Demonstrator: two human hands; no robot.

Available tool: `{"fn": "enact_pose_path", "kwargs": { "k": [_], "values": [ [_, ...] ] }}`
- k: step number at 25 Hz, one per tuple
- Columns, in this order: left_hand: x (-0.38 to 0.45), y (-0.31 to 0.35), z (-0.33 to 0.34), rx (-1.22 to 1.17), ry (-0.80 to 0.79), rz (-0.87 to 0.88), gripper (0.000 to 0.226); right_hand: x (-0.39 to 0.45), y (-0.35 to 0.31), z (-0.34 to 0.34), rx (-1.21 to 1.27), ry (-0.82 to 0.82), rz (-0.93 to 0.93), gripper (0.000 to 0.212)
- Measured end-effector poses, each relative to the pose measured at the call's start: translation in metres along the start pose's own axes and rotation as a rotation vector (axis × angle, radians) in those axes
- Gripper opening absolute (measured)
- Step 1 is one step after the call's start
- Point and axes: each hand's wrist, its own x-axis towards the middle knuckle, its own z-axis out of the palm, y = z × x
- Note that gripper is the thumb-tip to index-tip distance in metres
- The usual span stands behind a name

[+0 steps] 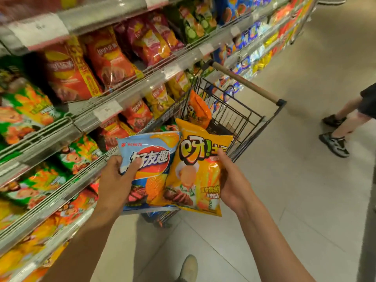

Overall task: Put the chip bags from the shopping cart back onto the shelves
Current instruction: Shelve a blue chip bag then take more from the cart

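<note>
My left hand [117, 180] grips a light-blue chip bag [151, 159] by its left edge, thumb across the front. My right hand [232, 180] grips a yellow-orange chip bag [197, 171] by its right edge. Both bags are held upright side by side in front of the black wire shopping cart [240, 119], the yellow one overlapping the blue one. Inside the cart an orange chip bag [198, 108] stands upright. The shelves [114, 92] run along the left, packed with red, green and yellow chip bags.
The cart's wooden handle [246, 82] points toward the right. Another person's legs and sneakers [335, 143] stand on the tiled floor to the right. My own shoe [188, 268] shows at the bottom. Price tags line the shelf rails.
</note>
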Motion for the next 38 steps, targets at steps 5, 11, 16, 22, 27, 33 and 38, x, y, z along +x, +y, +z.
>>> {"fn": "enact_pose_path", "kwargs": {
  "k": [5,11,16,22,27,33,38],
  "values": [
    [-0.027,0.006,-0.071,-0.054,0.107,-0.010,0.034,-0.013,0.033,0.045,-0.139,-0.141,-0.009,0.065],
    [-0.084,-0.003,-0.197,-0.131,0.252,0.009,0.035,-0.055,0.101,0.142,-0.321,-0.219,-0.087,0.079],
    [-0.137,-0.002,-0.310,-0.118,0.436,0.147,0.024,-0.114,0.154,0.235,-0.445,-0.318,-0.204,0.067],
    [-0.181,0.020,-0.427,-0.037,0.575,0.303,0.025,-0.167,0.184,0.339,-0.507,-0.468,-0.310,0.067],
    [-0.204,0.037,-0.488,-0.079,0.621,0.391,0.029,-0.189,0.199,0.398,-0.602,-0.522,-0.418,0.076],
    [-0.230,0.034,-0.537,-0.035,0.769,0.399,0.049,-0.186,0.215,0.440,-0.647,-0.618,-0.434,0.104],
    [-0.244,0.052,-0.593,0.045,0.997,0.469,0.042,-0.172,0.161,0.484,-0.562,-0.639,-0.503,0.071]
  ]
}}
